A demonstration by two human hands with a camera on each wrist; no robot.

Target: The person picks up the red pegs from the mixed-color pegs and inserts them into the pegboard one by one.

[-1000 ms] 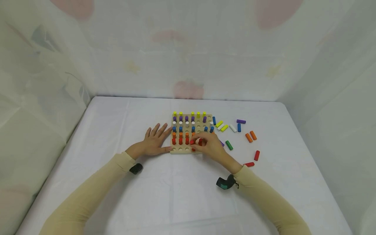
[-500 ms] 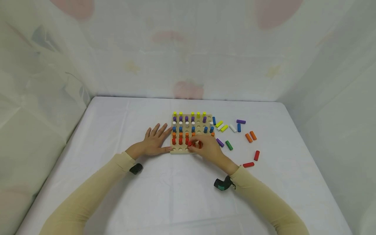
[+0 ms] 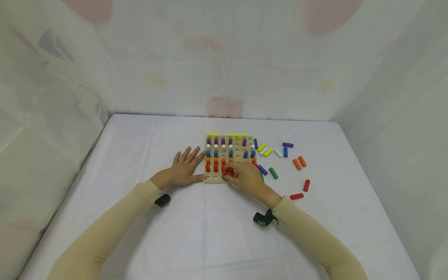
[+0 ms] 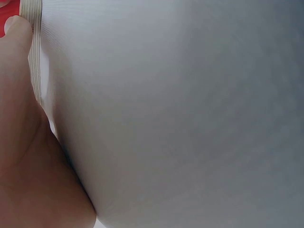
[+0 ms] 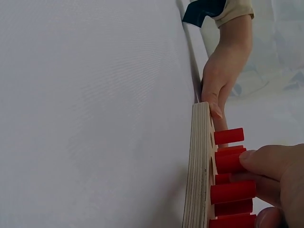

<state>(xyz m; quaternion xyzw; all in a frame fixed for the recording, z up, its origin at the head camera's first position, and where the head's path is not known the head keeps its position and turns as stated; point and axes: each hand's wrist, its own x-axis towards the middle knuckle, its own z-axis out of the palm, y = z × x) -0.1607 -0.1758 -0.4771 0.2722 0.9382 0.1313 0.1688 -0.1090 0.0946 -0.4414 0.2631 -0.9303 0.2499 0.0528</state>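
Observation:
A wooden pegboard [image 3: 218, 180] lies on the table with upright pegs in rows of yellow, purple, white, blue, orange and red. My right hand [image 3: 248, 177] is over its front right part, thumb and fingers pinching a red peg [image 5: 230, 162]. In the right wrist view this peg stands on end at the board's face, among other red pegs [image 5: 232, 192]. My left hand [image 3: 183, 171] lies flat on the table with fingers spread, its thumb at the board's left edge. The left wrist view shows that thumb [image 4: 19, 35] against the layered edge. My right hand hides several holes.
Loose pegs lie right of the board: a purple peg [image 3: 287, 144], orange pegs [image 3: 297, 164], a green peg [image 3: 273, 173], red pegs [image 3: 296, 196], plus yellow, white and blue ones. A white cloth covers the table [image 3: 196, 233]; patterned curtains [image 3: 224, 77] hang behind and beside it.
My right hand has shifted a little left and toward the front with the red peg, uncovering a purple peg and the board's right edge. My left hand has stayed put.

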